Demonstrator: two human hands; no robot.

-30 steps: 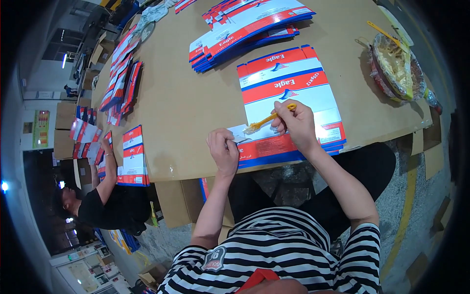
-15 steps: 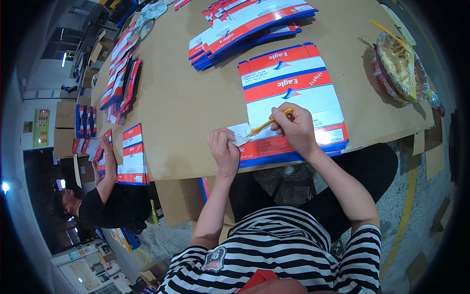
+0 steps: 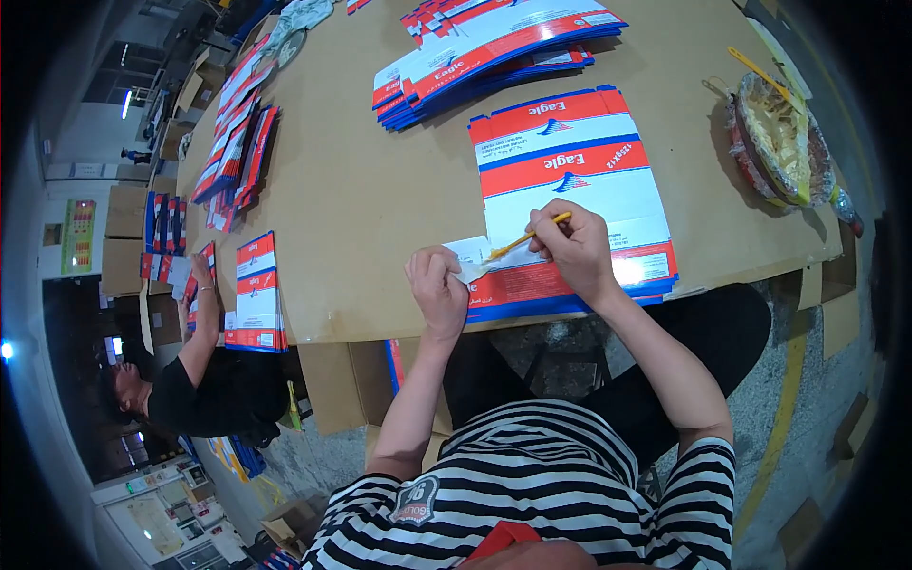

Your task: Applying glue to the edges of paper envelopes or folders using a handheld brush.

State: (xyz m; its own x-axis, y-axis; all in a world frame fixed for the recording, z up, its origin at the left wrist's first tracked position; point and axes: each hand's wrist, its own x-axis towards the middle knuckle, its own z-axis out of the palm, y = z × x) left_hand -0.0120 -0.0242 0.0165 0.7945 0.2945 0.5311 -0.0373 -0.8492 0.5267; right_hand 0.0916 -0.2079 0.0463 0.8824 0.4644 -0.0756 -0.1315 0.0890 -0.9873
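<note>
On the table in front of me lies a stack of flat printed cartons [image 3: 581, 211], red, white and blue. My left hand [image 3: 438, 293] is closed at the stack's near left side, its fingers pinching a white flap [image 3: 467, 252] that sticks out there. A thin yellow-handled brush [image 3: 538, 231] is gripped in my right hand [image 3: 578, 251] over the top carton. The brush's head touches the flap just right of my left fingers, where a yellowish, glue-like smear shows. Its bristles are too small to make out clearly.
A plastic-lined bowl [image 3: 737, 128] of pale paste, with another yellow brush [image 3: 757, 73] across it, stands at right. More carton stacks lie at the far middle [image 3: 494, 59] and left [image 3: 237, 142]. A co-worker [image 3: 204, 389] handles cartons at the table's left edge.
The brush head has shifted slightly along the flap, and my right hand has moved very little. My left hand keeps its pinch. The co-worker's arm has moved slightly.
</note>
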